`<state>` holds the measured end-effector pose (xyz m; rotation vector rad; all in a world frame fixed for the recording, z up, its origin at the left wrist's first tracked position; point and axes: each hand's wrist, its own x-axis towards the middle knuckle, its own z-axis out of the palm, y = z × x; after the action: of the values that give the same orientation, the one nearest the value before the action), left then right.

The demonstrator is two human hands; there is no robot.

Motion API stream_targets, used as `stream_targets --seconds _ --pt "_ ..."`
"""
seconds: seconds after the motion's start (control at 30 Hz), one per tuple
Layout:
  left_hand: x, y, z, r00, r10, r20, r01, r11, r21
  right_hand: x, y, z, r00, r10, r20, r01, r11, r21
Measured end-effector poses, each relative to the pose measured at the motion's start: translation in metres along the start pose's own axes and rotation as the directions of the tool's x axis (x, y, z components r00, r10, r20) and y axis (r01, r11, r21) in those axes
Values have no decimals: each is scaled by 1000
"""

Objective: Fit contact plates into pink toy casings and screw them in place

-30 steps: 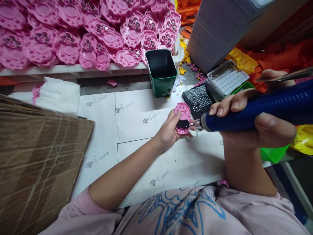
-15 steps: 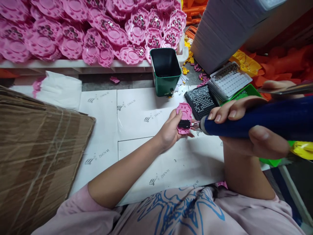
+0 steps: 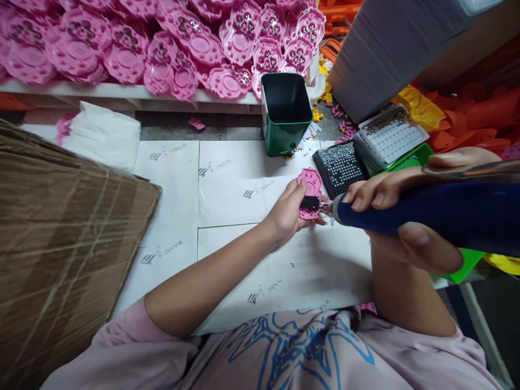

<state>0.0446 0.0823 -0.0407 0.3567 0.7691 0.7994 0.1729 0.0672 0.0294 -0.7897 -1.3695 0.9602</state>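
My left hand (image 3: 286, 212) is closed on a pink plastic piece (image 3: 311, 181), its thumb on the left edge. A black block (image 3: 310, 203) lies across the lower part of that piece. My right hand (image 3: 390, 189) wraps round a blue power screwdriver (image 3: 410, 206), which is held level and points left. The screwdriver's tip meets the right side of the black block; the exact contact is too small to make out. Just behind the pink piece sits a black tray (image 3: 341, 168) with rows of small metal parts.
A green bin (image 3: 288, 138) stands behind my hands. Pink pieces (image 3: 239, 38) are heaped in a white tray (image 3: 203, 100) at the back. A cardboard box (image 3: 69, 244) is at left, a white cloth (image 3: 101, 135) behind it. Clear trays (image 3: 392, 141) stand at right.
The view has shifted slightly, so the back items sit farther right and higher. The screwdriver's rear end has tilted down a little. Both hands keep their holds.
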Motion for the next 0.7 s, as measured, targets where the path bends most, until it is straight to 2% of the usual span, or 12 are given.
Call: stream_targets --seconds 0.13,0.27,0.4,0.5,0.6,0.7 --pt "0 -1 1 1000 7 -21 -6 1000 31 3 1 4 995 -98 15 98 995 -12" --pt "-1 -2 -1 1000 11 -2 -11 999 44 6 -1 2 998 -49 -26 50 998 46" --pt "-2 0 -3 997 -35 68 33 999 20 12 -6 -10 987 -57 -152 77 989 129" --pt "-1 2 -4 993 -48 108 48 999 2 17 -7 -22 944 -82 -321 115 990 86" --pt "0 3 -4 992 -59 109 61 998 -11 21 1 -32 872 -134 -471 160 987 15" --pt "1 3 -4 992 -90 93 92 996 -18 24 13 -35 830 -127 -543 131 991 -32"
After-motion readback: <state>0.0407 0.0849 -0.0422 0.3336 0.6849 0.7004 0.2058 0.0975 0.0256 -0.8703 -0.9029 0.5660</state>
